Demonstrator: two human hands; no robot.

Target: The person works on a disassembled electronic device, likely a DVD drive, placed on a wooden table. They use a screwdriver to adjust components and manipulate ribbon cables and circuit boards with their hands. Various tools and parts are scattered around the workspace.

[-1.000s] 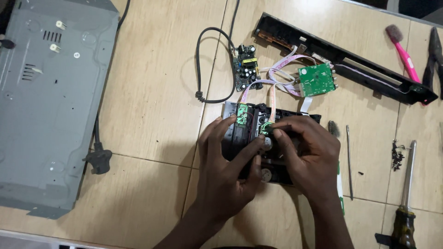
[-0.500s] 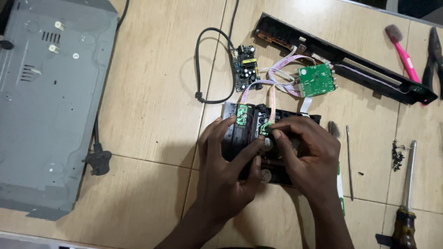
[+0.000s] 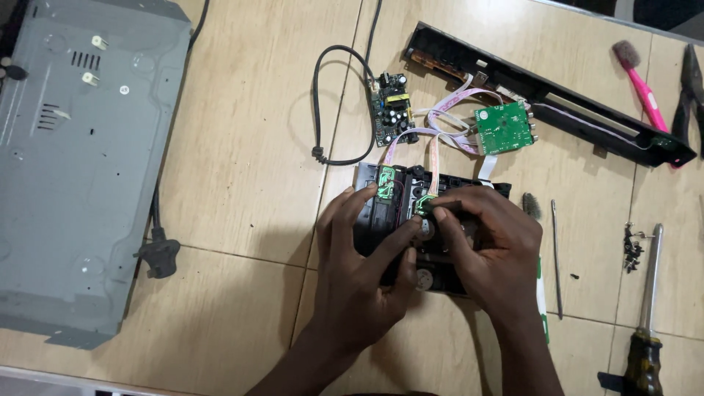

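Both hands (image 3: pixel 433 257) grip black drive unit (image 3: pixel 381 213).

Two bare forearms; no sleeves; fingers (image 3: pixel 364 196) ringless

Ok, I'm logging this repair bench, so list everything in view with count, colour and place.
metal cover: one, grey, far left
power plug: one, black, beside the cover
power board: one, dark, top centre, black cable attached
green circuit board: one, right of it
ribbon cables: several, pinkish white, between boards
front panel: one, black, top right
brush: one, pink
pliers: one, dark, right edge
screwdriver: one, dark handle, lower right
screws: small dark pile
thin rod: one, metal
drive mechanism: one, black, centre
left hand: gripping the mechanism
right hand: pinching at its top
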